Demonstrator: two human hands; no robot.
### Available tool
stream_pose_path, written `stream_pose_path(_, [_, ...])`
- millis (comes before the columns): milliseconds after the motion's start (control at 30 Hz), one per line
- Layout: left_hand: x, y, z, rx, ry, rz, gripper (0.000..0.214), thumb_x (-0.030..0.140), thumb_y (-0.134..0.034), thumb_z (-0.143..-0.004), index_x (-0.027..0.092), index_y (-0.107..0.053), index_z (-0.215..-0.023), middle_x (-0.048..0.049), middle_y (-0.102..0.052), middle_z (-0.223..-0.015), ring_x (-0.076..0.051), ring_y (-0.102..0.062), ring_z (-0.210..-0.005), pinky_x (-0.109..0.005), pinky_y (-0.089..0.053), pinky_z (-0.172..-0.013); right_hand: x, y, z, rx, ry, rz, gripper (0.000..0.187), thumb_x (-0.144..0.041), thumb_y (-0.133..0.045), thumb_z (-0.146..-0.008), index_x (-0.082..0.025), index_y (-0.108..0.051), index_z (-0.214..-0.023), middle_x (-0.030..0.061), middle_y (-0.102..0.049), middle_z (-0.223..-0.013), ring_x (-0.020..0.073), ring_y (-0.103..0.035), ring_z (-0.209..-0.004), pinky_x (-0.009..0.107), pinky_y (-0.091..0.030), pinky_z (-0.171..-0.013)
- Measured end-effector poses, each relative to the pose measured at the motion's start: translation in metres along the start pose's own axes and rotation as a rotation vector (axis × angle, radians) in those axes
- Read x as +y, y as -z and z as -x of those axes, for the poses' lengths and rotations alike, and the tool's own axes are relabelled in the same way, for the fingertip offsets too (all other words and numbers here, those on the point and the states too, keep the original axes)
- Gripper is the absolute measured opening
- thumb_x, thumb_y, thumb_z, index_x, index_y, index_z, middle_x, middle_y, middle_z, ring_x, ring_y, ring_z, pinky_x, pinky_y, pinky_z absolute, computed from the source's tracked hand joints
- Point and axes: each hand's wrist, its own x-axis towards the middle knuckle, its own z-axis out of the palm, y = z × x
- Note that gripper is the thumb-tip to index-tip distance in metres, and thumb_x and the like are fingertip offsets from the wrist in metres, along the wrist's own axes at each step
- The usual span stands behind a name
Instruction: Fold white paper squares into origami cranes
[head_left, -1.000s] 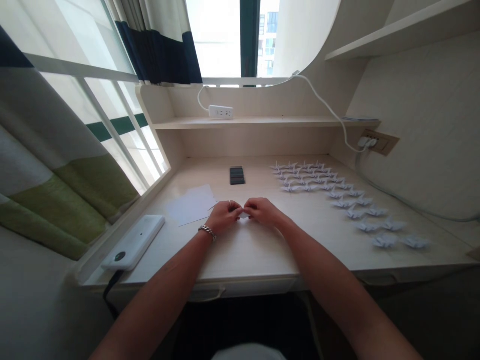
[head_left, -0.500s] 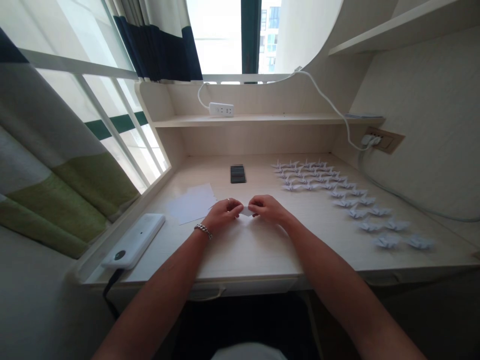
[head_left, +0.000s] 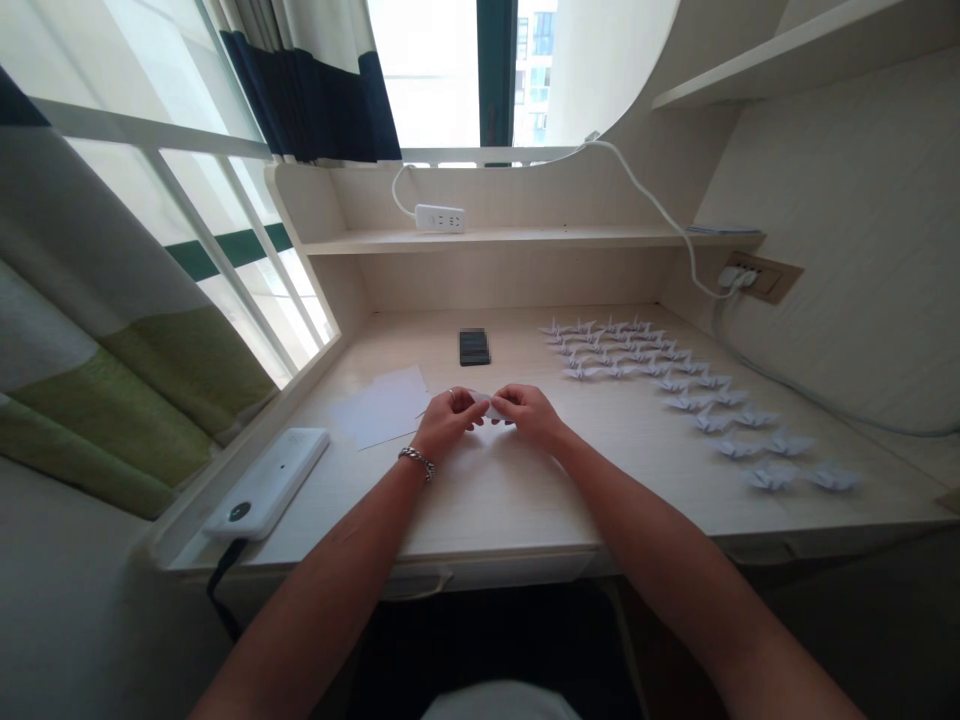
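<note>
A small folded piece of white paper [head_left: 493, 411] is pinched between both hands above the middle of the desk. My left hand [head_left: 452, 417], with a chain bracelet at its wrist, closes thumb and fingers on its left side. From the right, my right hand [head_left: 525, 408] grips it the same way. Fingers cover most of the paper, so its exact fold is hidden. Flat white paper sheets [head_left: 386, 408] lie just left of my left hand. Beyond the hands sits a small dark rectangular object [head_left: 474, 347].
Rows of white paper cranes [head_left: 667, 385] stand on the desk's right side. At the left edge lies a white device [head_left: 270, 483] with a black cable. A shelf [head_left: 525, 240] at the back carries a white power strip [head_left: 440, 219]. Cables hang by the wall socket [head_left: 763, 278].
Both hands have risen slightly with the folded paper, and the fingers have shifted closer together over it. The view has moved a little; the objects on the desk stay put.
</note>
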Motion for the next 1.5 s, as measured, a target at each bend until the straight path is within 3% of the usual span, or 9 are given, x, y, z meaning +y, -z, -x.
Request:
stream_pose_path(133, [-0.0025, -0.0013, -0.0017, 0.055, 0.04, 0.181, 0.033, 0.041, -0.076, -0.063, 0.014, -0.061, -0.075, -0.0029, -0.066, -0.069, -0.012, -0.06, -0.061, -0.024, -0.047, -0.057, 0.0028, -0.0051, -0.0021, 0.089, -0.04, -0.083, 0.029, -0.043, -0.056, -0.077, -0.015, -0.064, -0.08, 0.0043, -0.067, -0.072, 0.0138, -0.06, -0.063, 0.025, -0.049, -0.058])
stream_pose_path(300, [-0.0066, -0.0003, -0.0038, 0.15, 0.084, 0.256, 0.033, 0.042, -0.074, -0.066, 0.013, -0.062, -0.077, -0.0022, -0.065, -0.07, -0.012, -0.061, -0.064, -0.025, -0.051, -0.062, 0.003, -0.0049, 0.0006, 0.018, -0.09, -0.106, 0.022, -0.033, -0.062, -0.074, -0.013, -0.068, -0.077, 0.0051, -0.067, -0.071, 0.0131, -0.06, -0.064, 0.023, -0.047, -0.057])
stream_pose_path(400, [-0.0081, -0.0005, -0.0032, 0.143, 0.113, 0.308, 0.037, 0.045, -0.073, -0.067, 0.012, -0.061, -0.081, -0.0036, -0.067, -0.072, -0.014, -0.064, -0.066, -0.03, -0.055, -0.066, 0.0011, -0.0028, 0.0029, -0.041, -0.11, -0.121, 0.018, -0.03, -0.066, -0.071, -0.013, -0.067, -0.076, 0.0056, -0.068, -0.074, 0.0134, -0.062, -0.066, 0.022, -0.046, -0.055])
stream_pose_path(533, [-0.006, -0.0016, -0.0004, 0.108, 0.143, 0.341, 0.04, 0.046, -0.076, -0.065, 0.012, -0.063, -0.082, -0.0042, -0.067, -0.072, -0.015, -0.066, -0.062, -0.031, -0.057, -0.063, -0.0009, -0.0011, 0.003, 0.0, -0.168, -0.237, 0.027, -0.032, -0.07, -0.07, -0.015, -0.063, -0.09, 0.0035, -0.068, -0.076, 0.0148, -0.066, -0.068, 0.023, -0.048, -0.054])
stream_pose_path(767, [-0.0015, -0.0023, 0.0017, 0.063, 0.134, 0.352, 0.04, 0.036, -0.079, -0.063, 0.011, -0.064, -0.09, -0.0071, -0.07, -0.079, -0.015, -0.067, -0.066, -0.031, -0.057, -0.066, 0.0006, 0.0002, 0.0018, 0.103, -0.131, -0.253, 0.021, -0.026, -0.069, -0.068, -0.015, -0.062, -0.084, 0.0006, -0.066, -0.068, 0.0121, -0.064, -0.059, 0.021, -0.048, -0.051])
stream_pose_path(967, [-0.0024, 0.0008, 0.0022, 0.073, 0.069, 0.26, 0.034, 0.023, -0.076, -0.063, 0.01, -0.064, -0.092, -0.006, -0.07, -0.07, -0.015, -0.065, -0.061, -0.029, -0.054, -0.06, 0.0025, 0.0021, 0.0019, 0.035, -0.107, -0.163, 0.021, -0.024, -0.066, -0.069, -0.017, -0.065, -0.089, 0.0007, -0.067, -0.066, 0.013, -0.064, -0.06, 0.019, -0.045, -0.048])
stream_pose_path(1200, [-0.0038, 0.0021, 0.0014, 0.142, -0.003, 0.25, 0.034, 0.028, -0.075, -0.065, 0.011, -0.066, -0.093, -0.0061, -0.07, -0.072, -0.015, -0.066, -0.063, -0.029, -0.055, -0.063, 0.0005, 0.0008, 0.0041, 0.053, -0.046, -0.134, 0.028, -0.031, -0.068, -0.069, -0.017, -0.068, -0.093, 0.0006, -0.066, -0.064, 0.013, -0.061, -0.058, 0.02, -0.044, -0.048])
stream_pose_path(1500, [-0.0024, 0.0012, 0.0016, 0.166, -0.017, 0.316, 0.036, 0.03, -0.078, -0.063, 0.012, -0.069, -0.092, -0.0047, -0.071, -0.069, -0.015, -0.066, -0.063, -0.03, -0.056, -0.065, 0.0049, -0.0017, 0.0028, 0.125, 0.041, -0.103, 0.036, -0.035, -0.071, -0.067, -0.015, -0.073, -0.098, 0.0025, -0.069, -0.068, 0.0135, -0.06, -0.058, 0.027, -0.05, -0.06])
